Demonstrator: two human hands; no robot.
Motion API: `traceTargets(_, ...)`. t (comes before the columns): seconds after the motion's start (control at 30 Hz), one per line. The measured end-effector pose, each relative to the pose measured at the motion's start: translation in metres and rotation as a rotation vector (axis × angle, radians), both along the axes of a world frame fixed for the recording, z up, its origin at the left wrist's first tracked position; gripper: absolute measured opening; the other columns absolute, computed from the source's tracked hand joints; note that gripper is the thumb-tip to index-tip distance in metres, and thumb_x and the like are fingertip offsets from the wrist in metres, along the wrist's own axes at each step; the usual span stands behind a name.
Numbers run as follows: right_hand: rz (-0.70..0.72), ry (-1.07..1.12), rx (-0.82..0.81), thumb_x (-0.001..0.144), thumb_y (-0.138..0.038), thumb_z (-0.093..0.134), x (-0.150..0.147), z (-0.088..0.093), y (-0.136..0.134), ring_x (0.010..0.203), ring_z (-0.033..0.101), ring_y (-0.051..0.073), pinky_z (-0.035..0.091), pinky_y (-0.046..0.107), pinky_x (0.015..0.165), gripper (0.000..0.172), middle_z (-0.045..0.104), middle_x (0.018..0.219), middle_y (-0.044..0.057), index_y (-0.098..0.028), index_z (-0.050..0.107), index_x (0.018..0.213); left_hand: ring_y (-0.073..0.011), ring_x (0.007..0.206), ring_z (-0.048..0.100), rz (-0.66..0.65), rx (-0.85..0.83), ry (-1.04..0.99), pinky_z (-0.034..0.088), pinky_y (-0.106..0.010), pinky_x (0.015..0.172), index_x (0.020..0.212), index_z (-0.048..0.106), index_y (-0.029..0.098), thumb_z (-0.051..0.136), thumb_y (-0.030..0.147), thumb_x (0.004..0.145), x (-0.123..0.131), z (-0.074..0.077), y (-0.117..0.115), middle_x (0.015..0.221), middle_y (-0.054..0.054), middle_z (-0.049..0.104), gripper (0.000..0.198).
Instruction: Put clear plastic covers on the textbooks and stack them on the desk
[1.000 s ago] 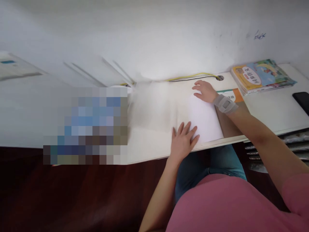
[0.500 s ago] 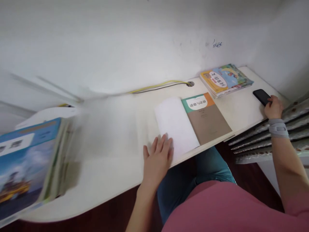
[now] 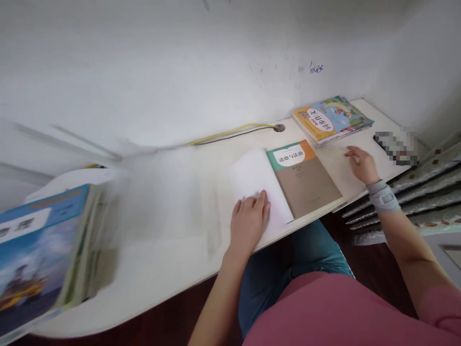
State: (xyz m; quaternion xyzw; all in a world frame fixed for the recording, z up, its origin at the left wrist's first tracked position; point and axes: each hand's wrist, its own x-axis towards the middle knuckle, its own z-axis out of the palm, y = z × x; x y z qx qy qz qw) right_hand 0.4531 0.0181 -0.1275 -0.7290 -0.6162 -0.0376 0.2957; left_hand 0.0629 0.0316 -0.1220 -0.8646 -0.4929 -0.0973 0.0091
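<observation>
My left hand (image 3: 250,218) lies with fingers spread on a blank white sheet of paper (image 3: 257,175) near the desk's front edge. Against the sheet's right side lies a textbook (image 3: 309,187) with a brown, green and orange cover. My right hand (image 3: 363,166), a grey band around its wrist, hovers over the desk between the textbook and a phone (image 3: 385,139). Its fingers are loosely bent and apart, with nothing in them. The phone lies at the right end of the desk, its screen blurred into blocks.
A stack of colourful books (image 3: 333,117) lies at the back right. Another book pile (image 3: 46,245) stands at the left on the white desk (image 3: 162,259). Yellow and black cables (image 3: 234,132) run along the wall into a hole. Silvery folded material (image 3: 403,206) is at the right.
My right hand has let go of the phone and moved left toward the textbook. The phone's screen is now blurred out. My left hand has slid right, further onto the white sheet.
</observation>
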Motion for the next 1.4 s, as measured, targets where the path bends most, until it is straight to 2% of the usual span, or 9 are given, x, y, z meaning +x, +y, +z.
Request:
traceTargets(0.13,0.494,0.044,0.004,0.089,-0.031,0.037,-0.100,-0.001,0.049,0.112,0.059,0.025,0.045,0.046,0.100,0.040,0.066,0.117,0.013,-0.018,0.058,0.120,-0.0297,0.127,0.048,0.034,-0.052,0.022,0.035,-0.051,0.107,0.131,0.052,0.013,0.031,0.033,0.096,0.010,0.001,0.016,0.137,-0.017,0.053,0.045)
traceTargets(0.2,0.574,0.096,-0.011,0.092,-0.036,0.035,-0.134,-0.005,0.071,0.119,0.055,0.025,0.043,0.047,0.103,0.042,0.061,0.125,0.013,-0.019,0.055,0.124,-0.0312,0.137,0.036,0.042,-0.117,0.051,0.029,-0.055,0.110,0.136,0.045,0.010,0.029,0.036,0.097,0.009,-0.001,0.019,0.146,-0.017,0.043,0.050)
traceTargets(0.27,0.545,0.162,-0.024,0.094,-0.043,0.028,-0.152,-0.012,0.088,0.121,0.054,0.024,0.043,0.048,0.103,0.047,0.060,0.126,0.014,-0.019,0.053,0.126,-0.0342,0.141,0.028,0.044,-0.174,0.091,0.025,-0.061,0.110,0.143,0.036,0.007,0.029,0.045,0.097,0.006,-0.003,0.020,0.149,-0.018,0.037,0.060)
traceTargets(0.47,0.539,0.167,-0.076,0.094,-0.051,0.027,-0.153,-0.028,0.099,0.117,0.057,0.026,0.045,0.048,0.102,0.054,0.061,0.125,0.016,-0.016,0.054,0.126,-0.0376,0.143,0.019,0.030,-0.232,0.169,0.019,-0.069,0.108,0.148,0.029,0.019,0.029,0.058,0.093,-0.006,-0.003,0.024,0.154,-0.013,0.028,0.068)
traceTargets(0.67,0.605,-0.001,-0.114,0.093,-0.043,0.034,-0.151,-0.024,0.093,0.123,0.052,0.029,0.041,0.051,0.106,0.048,0.061,0.127,0.016,-0.014,0.060,0.121,-0.0358,0.145,0.011,0.073,-0.310,0.217,0.016,-0.069,0.109,0.151,0.021,0.020,0.020,0.059,0.094,-0.021,0.004,0.028,0.157,-0.007,0.020,0.069)
traceTargets(0.93,0.620,-0.154,-0.157,0.091,-0.035,0.037,-0.150,-0.021,0.095,0.126,0.050,0.030,0.040,0.048,0.108,0.045,0.056,0.132,0.017,-0.010,0.060,0.121,-0.0358,0.145,0.008,0.116,-0.320,0.256,0.014,-0.069,0.110,0.150,0.023,0.024,0.025,0.055,0.095,-0.041,0.011,0.029,0.157,-0.003,0.023,0.063)
traceTargets(1.13,0.663,-0.188,-0.229,0.095,-0.039,0.029,-0.168,-0.009,0.066,0.135,0.038,0.033,0.035,0.056,0.108,0.054,0.042,0.146,0.019,-0.010,0.045,0.136,-0.0309,0.145,0.014,0.113,-0.205,0.177,0.015,-0.064,0.112,0.149,0.027,0.016,0.027,0.044,0.098,-0.017,0.015,0.003,0.157,-0.009,0.021,0.057)
traceTargets(1.27,0.697,-0.055,-0.191,0.096,-0.048,0.026,-0.193,-0.009,0.046,0.141,0.029,0.028,0.033,0.051,0.112,0.061,0.030,0.153,0.016,-0.013,0.033,0.145,-0.0274,0.144,0.020,0.059,-0.222,0.079,0.022,-0.058,0.113,0.149,0.024,0.011,0.024,0.055,0.095,0.002,0.014,-0.017,0.155,-0.015,0.024,0.069)
traceTargets(1.4,0.709,-0.070,-0.193,0.094,-0.053,0.029,-0.204,-0.014,0.045,0.141,0.028,0.030,0.028,0.056,0.112,0.064,0.027,0.154,0.015,-0.016,0.033,0.146,-0.0320,0.145,0.017,0.042,-0.222,0.059,0.022,-0.061,0.111,0.150,0.020,0.011,0.024,0.064,0.090,0.006,0.014,-0.021,0.156,-0.018,0.018,0.080)
